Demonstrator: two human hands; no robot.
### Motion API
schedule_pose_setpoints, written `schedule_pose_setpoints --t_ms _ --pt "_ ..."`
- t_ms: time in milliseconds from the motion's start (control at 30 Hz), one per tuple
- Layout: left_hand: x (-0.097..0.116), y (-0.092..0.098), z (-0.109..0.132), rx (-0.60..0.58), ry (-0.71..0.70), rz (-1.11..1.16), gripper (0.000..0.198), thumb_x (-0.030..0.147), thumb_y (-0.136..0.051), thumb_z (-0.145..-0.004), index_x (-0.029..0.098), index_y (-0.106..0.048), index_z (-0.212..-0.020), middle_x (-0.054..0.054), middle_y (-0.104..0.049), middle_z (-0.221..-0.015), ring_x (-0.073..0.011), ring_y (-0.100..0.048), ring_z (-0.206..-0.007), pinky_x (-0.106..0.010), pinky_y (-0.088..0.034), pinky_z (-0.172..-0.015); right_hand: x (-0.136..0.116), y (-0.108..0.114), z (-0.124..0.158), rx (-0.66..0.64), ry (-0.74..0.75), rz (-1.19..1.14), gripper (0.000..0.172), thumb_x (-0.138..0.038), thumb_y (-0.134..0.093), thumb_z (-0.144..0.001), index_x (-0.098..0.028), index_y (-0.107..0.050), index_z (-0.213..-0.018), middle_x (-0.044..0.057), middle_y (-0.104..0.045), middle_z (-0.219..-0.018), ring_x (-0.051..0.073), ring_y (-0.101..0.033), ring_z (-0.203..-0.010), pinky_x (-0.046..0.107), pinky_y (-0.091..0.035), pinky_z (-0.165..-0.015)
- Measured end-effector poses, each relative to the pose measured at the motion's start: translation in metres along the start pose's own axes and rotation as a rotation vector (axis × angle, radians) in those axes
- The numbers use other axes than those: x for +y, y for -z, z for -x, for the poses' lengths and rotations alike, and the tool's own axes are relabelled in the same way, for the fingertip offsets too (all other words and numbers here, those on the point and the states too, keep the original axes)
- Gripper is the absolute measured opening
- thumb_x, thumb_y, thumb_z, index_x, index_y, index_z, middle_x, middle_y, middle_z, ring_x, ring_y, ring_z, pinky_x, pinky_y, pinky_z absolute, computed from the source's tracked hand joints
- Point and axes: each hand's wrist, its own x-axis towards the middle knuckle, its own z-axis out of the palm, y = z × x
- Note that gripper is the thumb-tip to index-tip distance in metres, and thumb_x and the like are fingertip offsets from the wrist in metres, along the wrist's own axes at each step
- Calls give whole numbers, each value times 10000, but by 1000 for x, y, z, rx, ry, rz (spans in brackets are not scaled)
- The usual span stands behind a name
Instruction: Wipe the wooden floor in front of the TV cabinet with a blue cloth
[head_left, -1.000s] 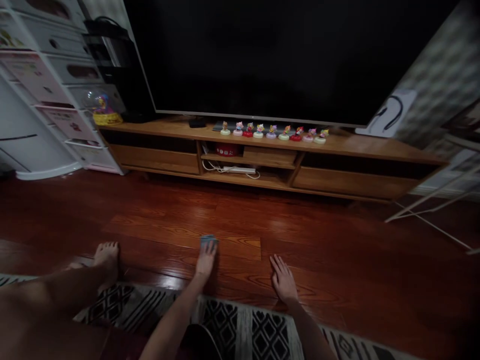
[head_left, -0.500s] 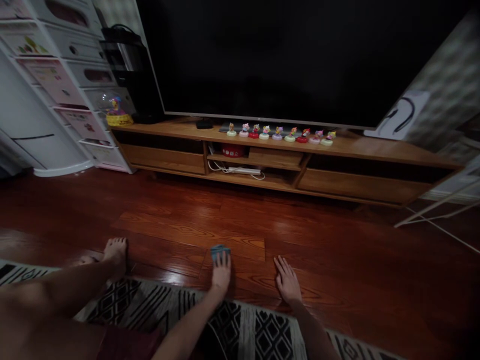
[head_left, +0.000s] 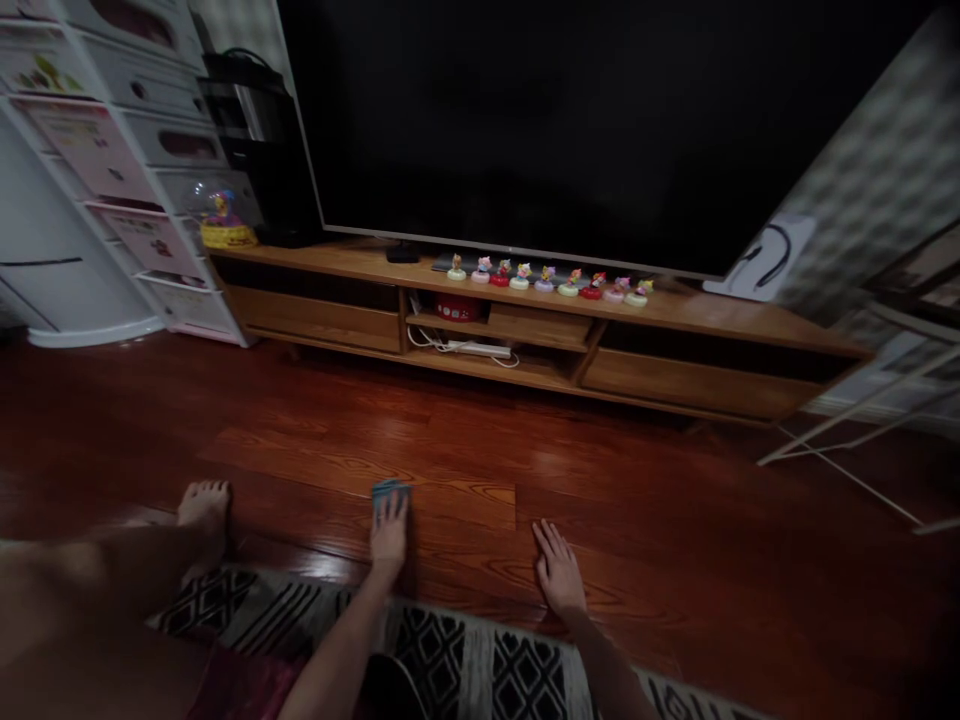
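Low on the wooden floor, my left hand (head_left: 388, 537) holds a folded blue-green cloth (head_left: 390, 489) against the boards under its fingers. The cloth's far edge shows beyond the fingertips; the rest is covered by the hand. To the right, my right hand (head_left: 559, 572) lies palm down on the reddish floor (head_left: 465, 545), fingers stretched out and nothing in it. A gap of bare boards separates the two hands.
A patterned rug (head_left: 442, 650) lies beneath my arms. A bare foot (head_left: 205, 507) rests at the left. Ahead stands a low wooden TV cabinet (head_left: 322, 318) with a row of small figurines (head_left: 545, 279) and a large television (head_left: 510, 130). White metal legs (head_left: 821, 440) stand at right.
My left hand has slid left across the floor with the cloth. My right hand stays flat in nearly the same place. The view has turned slightly.
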Motion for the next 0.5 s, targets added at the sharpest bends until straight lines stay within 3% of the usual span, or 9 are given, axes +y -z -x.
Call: schedule_pose_setpoints --t_ms 100,133,200,300,400,500 --pt "-36 5 -1 11 231 -53 649 26 -290 -921 233 -433 -1519 -126 -353 -1602 -309 -397 -1443 -507 -373 -1160 0 -1 0 4 -7 -3 679 -155 -363 -895 -292 -353 -1560 9 -423 -1581 195 -331 -1482 441 -332 -1196" --pt "-34 3 2 19 243 -59 647 29 -293 -922 230 -430 -1521 -129 -348 -1603 -316 -394 -1444 -517 -371 -1160 0 -1 0 6 -6 -5 678 -154 -360 -896 -288 -352 -1560 12 -424 -1580 196 -330 -1482 443 -334 -1196" --pt "-11 -2 11 27 168 -49 657 20 -312 -910 227 -423 -1524 -132 -344 -1605 -322 -382 -1450 -536 -351 -1172 0 -1 0 7 1 -10 675 -153 -348 -903 -286 -342 -1565 15 -423 -1580 197 -324 -1485 449 -328 -1200" --pt "58 -14 35 22 -189 42 682 27 -372 -897 276 -402 -1531 -97 -350 -1611 -297 -349 -1471 -547 -313 -1198 1 0 0 1 -3 -16 686 -153 -348 -906 -304 -313 -1574 16 -421 -1582 204 -328 -1484 468 -313 -1207" --pt "127 -33 67 -39 -739 187 569 157 -452 -960 361 -451 -1491 -28 -393 -1598 -242 -366 -1468 -470 -374 -1179 3 -1 0 -6 1 -25 692 -152 -352 -910 -310 -291 -1581 24 -420 -1583 211 -335 -1482 477 -310 -1207" --pt "159 -45 87 21 -1023 268 485 233 -477 -995 395 -492 -1452 11 -433 -1577 -197 -368 -1466 -430 -364 -1189 4 -1 1 -3 14 -23 678 -157 -347 -919 -304 -298 -1579 29 -428 -1578 210 -332 -1483 469 -315 -1205"
